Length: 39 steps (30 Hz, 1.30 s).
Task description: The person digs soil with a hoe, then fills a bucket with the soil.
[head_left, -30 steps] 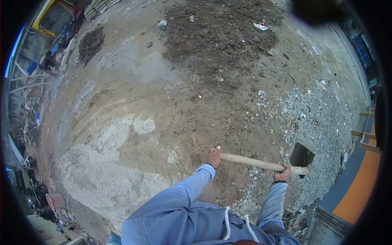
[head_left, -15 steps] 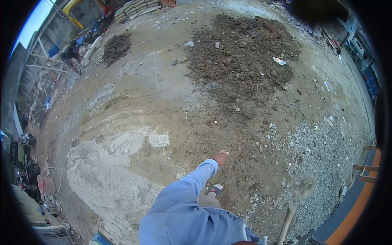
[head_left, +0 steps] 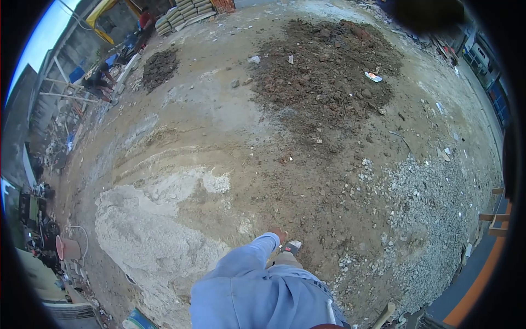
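My left hand (head_left: 281,235) hangs low in front of my body, at the end of a light blue sleeve (head_left: 246,255). It is just left of my shoe (head_left: 293,247) and above bare dirt. Most of its fingers are hidden, and nothing held in it can be made out. My right hand is out of view. At the lower right, the end of a pale wooden handle (head_left: 386,315) sticks up beside my body. Whether anything grips it cannot be seen.
Pale sand (head_left: 148,241) lies on the left, grey gravel (head_left: 422,219) on the right. Ahead is a wide dark soil heap (head_left: 323,71). A pink bucket (head_left: 68,248) stands far left. Stacked sacks (head_left: 186,13) and a bent-over person (head_left: 98,79) are farther back.
My left hand has swung down and back towards my body, from out ahead of the shoe to beside it. The wooden handle shows less at the bottom edge.
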Available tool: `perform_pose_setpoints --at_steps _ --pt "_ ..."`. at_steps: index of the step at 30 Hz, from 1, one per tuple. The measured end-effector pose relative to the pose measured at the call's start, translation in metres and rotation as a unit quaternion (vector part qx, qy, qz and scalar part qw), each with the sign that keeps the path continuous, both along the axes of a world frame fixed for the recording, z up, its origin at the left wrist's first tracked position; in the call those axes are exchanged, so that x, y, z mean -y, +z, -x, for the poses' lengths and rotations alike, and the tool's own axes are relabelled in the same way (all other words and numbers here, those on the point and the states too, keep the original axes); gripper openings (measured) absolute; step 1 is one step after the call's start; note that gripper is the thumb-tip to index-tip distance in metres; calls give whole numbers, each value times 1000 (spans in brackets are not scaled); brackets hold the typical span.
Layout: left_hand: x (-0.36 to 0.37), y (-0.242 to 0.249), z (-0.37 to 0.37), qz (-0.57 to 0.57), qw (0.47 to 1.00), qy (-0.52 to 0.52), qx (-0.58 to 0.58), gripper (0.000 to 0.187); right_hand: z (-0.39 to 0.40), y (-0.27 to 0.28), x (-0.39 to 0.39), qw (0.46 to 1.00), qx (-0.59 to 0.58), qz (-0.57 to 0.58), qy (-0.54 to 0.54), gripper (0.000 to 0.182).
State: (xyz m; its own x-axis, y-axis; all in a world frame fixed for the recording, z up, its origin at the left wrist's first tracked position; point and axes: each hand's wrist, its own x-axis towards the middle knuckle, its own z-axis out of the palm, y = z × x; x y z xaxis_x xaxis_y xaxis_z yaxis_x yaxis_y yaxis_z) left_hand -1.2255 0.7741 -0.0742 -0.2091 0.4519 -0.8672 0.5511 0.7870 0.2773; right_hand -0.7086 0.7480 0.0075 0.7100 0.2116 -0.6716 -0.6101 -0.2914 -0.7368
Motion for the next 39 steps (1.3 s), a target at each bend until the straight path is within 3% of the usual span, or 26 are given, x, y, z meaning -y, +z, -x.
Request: perform_pose_setpoints --at_steps 2,3,4,5,6,7,9,11,14,15,17,20,21,22,23,24,25,27,28,30,32,34,35,38,39 --pt "-11 -38 -33 -77 994 -40 -72 60 -24 -2 30 999 -8 -9 -33 18" --pt "-31 3 -46 -83 994 -30 -64 60 -38 0 51 998 -9 -16 -54 19" --pt "-55 57 -49 -52 998 -7 24 59 -50 2 73 997 -9 -23 -78 19" --pt "-73 78 -59 -82 995 -55 12 58 -59 2 94 995 -10 -28 -98 19" --pt "-82 48 -67 -126 991 -24 28 58 -69 2 115 993 -12 -32 -117 19" --pt "-99 61 -76 -118 992 -44 30 57 -77 1 138 990 -14 -33 -137 20" --pt "-114 49 -98 -209 976 -51 -35 58 -94 -2 189 983 -14 -32 -178 20" --pt "-124 47 -123 -209 977 -30 -26 58 -106 -6 244 974 -13 -26 -226 21" --pt "-116 60 -176 -169 978 -120 -32 57 -117 -14 333 952 -18 -23 -305 22" --pt "-97 73 -207 -193 980 -45 -15 57 -117 -18 365 942 -19 -23 -334 22" --pt "-70 38 -247 -205 951 -223 -58 59 -111 -23 434 914 -21 -27 -405 23" --pt "-12 58 -335 -121 946 -299 16 65 -56 -25 538 831 -11 -55 -554 24" --pt "2 101 -372 -24 944 -323 60 66 -33 -26 560 795 -10 -71 -603 25" --pt "9 -50 -368 -103 922 -362 91 66 -11 -25 581 751 -4 -87 -654 25" --pt "21 -11 -404 -183 841 -506 46 62 7 -17 595 706 7 -101 -701 25" --pt "21 -9 -431 -99 847 -511 109 59 24 -9 606 660 22 -114 -743 26" --pt "27 5 -461 -108 836 -531 89 43 40 -2 616 615 36 -126 -778 26" --pt "23 -8 -515 -10 892 -432 132 38 72 1 633 551 52 -141 -821 23" --pt "22 -12 -541 -38 879 -455 140 39 91 -4 643 528 51 -150 -834 21" --pt "9 -19 -590 -69 852 -497 149 41 117 10 636 490 42 -136 -860 19" --pt "-5 -39 -642 8 832 -527 173 43 149 5 620 461 24 -124 -878 17" --pt "19 -19 -689 -38 814 -563 139 39 178 -9 614 395 17 -110 -912 16" --pt "27 -21 -709 -23 806 -570 158 38 189 -10 606 402 -8 -79 -912 15" --pt "70 -35 -754 32 768 -613 184 37 250 -82 591 352 13 -54 -934 13" --pt "91 -43 -788 70 738 -643 190 37 243 -78 554 317 4 -59 -947 12"
